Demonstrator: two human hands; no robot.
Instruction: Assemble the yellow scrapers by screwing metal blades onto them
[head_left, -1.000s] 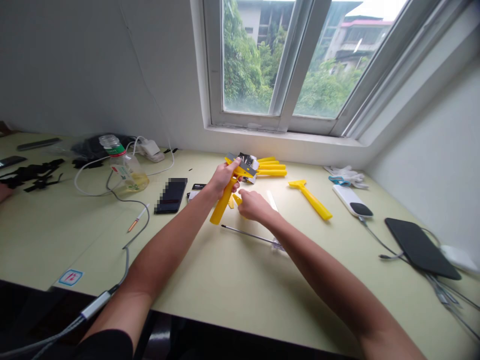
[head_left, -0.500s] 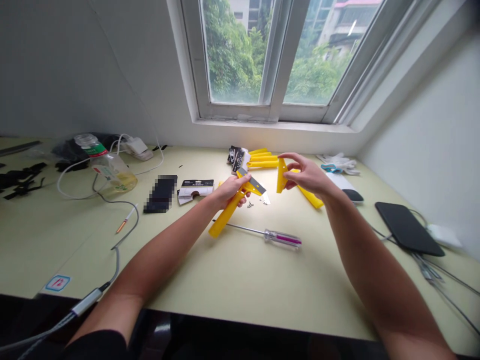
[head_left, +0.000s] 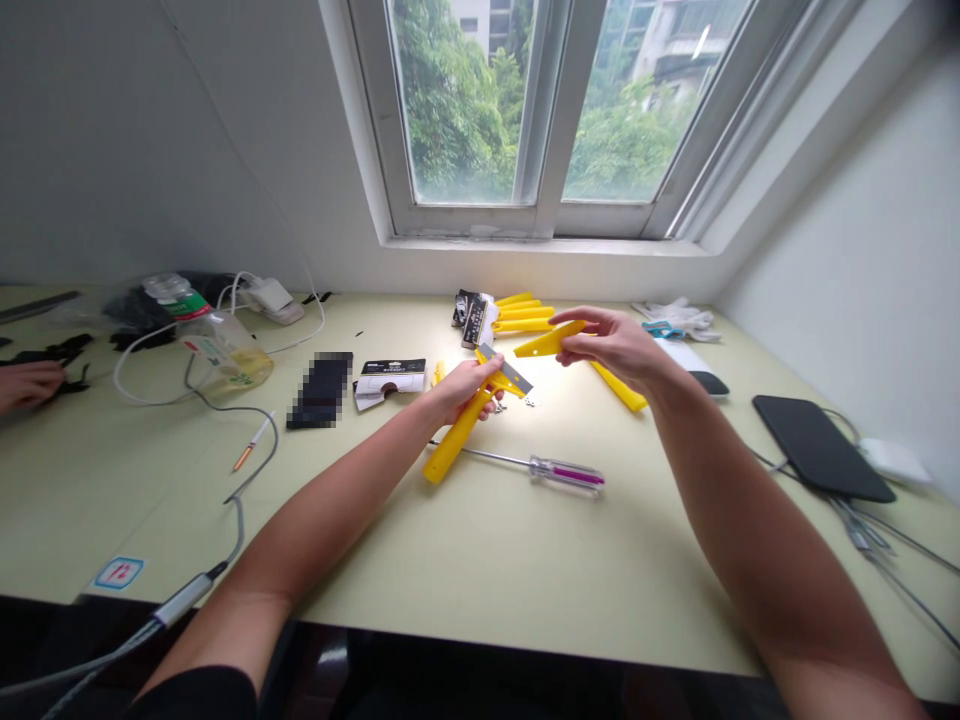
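Observation:
My left hand is closed around a yellow scraper, its thumb pressing a grey blade against the wide head. The scraper's handle slants down toward me. Between the thumb and fingers of my right hand is a flat yellow scraper cover plate with small holes, held apart from the scraper, to its upper right. Small screws lie on the table just beyond my left hand. Below them rests a screwdriver with a clear and purple handle, its shaft tip partly behind the scraper handle.
More yellow scraper handles and a black package lie near the wall. An opened blade box, a bottle and cables are at left. A black phone-like device and white gloves are at right. Another person's hand shows at far left.
My right hand has turned the cover plate from upright to nearly level, bringing its end closer to the scraper. Another person's hand has come into view at far left.

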